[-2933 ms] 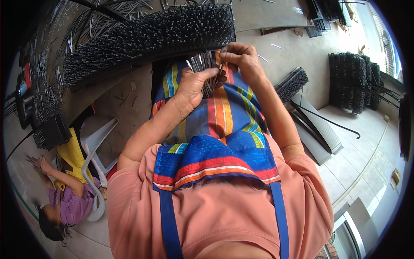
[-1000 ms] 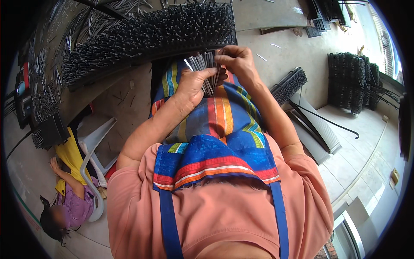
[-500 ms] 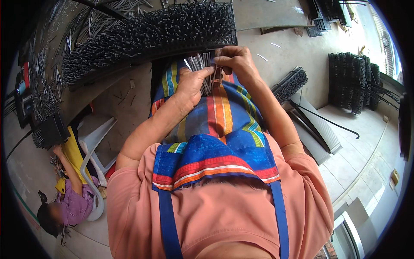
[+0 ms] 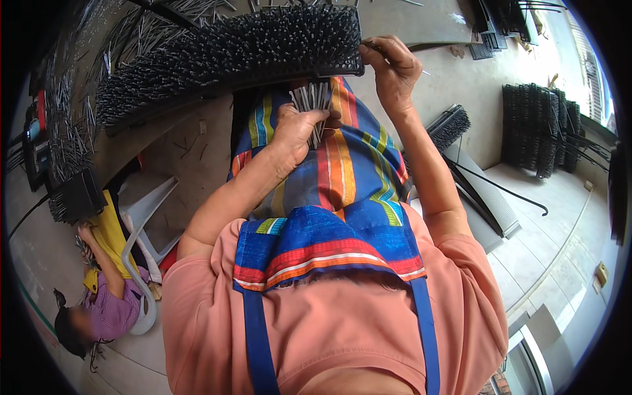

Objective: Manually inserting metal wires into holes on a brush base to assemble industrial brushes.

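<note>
A bundle of thin metal pins (image 4: 311, 105) stands fanned out of the left hand (image 4: 297, 131), which is curled into a fist around their lower ends and rests on the striped apron (image 4: 342, 171) over the lap. Just above the fist lies a long black spiked board (image 4: 230, 52), densely set with upright pins, its near edge almost touching the tips of the bundle. The right hand (image 4: 394, 66) is raised at the board's right end, thumb and fingertips pinched together on a single pin (image 4: 370, 45) at the board's corner; the remaining fingers are folded in. The two hands are near each other, the right one higher and farther out than the left.

Beyond the hands the board lies on a grey worktop (image 4: 421, 20) strewn with loose pins (image 4: 197, 10) above the left hand. To the right of the right hand, on the tiled floor (image 4: 566, 224), a smaller spiked board (image 4: 449, 126) leans on a pale slab, and farther right a stack of black boards (image 4: 540, 125) stands on edge. More black pieces (image 4: 500, 26) lie at the far right end of the worktop. Left of the left hand a white plastic chair (image 4: 141, 224) stands, and beside it, well away, another person (image 4: 105, 289) in yellow and purple sits low on the floor, with a black spiked block (image 4: 76, 197) above them.
</note>
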Tool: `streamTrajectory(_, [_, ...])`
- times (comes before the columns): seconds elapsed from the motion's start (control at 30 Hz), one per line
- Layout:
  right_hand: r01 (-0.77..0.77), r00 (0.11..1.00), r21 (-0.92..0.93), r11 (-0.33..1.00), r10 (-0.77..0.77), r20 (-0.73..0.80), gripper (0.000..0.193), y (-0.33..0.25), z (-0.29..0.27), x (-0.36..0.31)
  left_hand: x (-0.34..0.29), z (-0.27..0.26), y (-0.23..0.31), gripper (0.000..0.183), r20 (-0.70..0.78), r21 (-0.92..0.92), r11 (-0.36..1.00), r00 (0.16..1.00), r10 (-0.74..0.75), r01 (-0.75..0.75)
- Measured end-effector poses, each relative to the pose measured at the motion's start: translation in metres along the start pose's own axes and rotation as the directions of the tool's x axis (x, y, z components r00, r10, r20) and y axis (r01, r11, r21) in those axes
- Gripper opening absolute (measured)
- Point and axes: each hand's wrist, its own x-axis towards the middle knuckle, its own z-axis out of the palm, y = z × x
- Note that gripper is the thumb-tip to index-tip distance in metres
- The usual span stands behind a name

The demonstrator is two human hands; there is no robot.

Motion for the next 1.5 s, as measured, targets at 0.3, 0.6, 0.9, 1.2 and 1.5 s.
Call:
streamTrajectory(0.3, [0.198, 0.974, -0.151, 0.968, -0.178, 0.137, 0.009, -0.007, 0.001, 0.008, -0.001, 0.001, 0.001, 0.016, 0.012, -0.045, 0.999, 1.0, -0.002, 0.002])
streamTrajectory(0.6, [0.119, 0.992, -0.296, 0.948, -0.105, 0.065, 0.01, -0.005, 0.006, -0.003, 0.001, 0.002, 0.0, 0.017, 0.013, -0.122, 0.992, 1.0, -0.001, 0.003])
streamTrajectory(0.9, [-0.615, 0.683, -0.206, 0.761, 0.645, 0.342, 0.01, -0.026, 0.009, -0.026, 0.004, 0.001, 0.002, 0.017, 0.112, -0.176, 0.983, 0.993, -0.025, 0.045])
streamTrajectory(1.2, [-0.298, 0.915, 0.24, 0.924, 0.348, -0.204, 0.005, -0.013, -0.008, -0.006, 0.001, 0.002, 0.0, 0.015, -0.016, -0.041, 0.999, 0.999, -0.033, 0.032])
streamTrajectory(1.5, [0.185, 0.983, -0.633, 0.752, -0.135, 0.128, 0.01, 0.0, -0.005, -0.008, 0.0, 0.002, -0.003, 0.016, -0.004, -0.087, 0.996, 1.0, -0.013, 0.012])
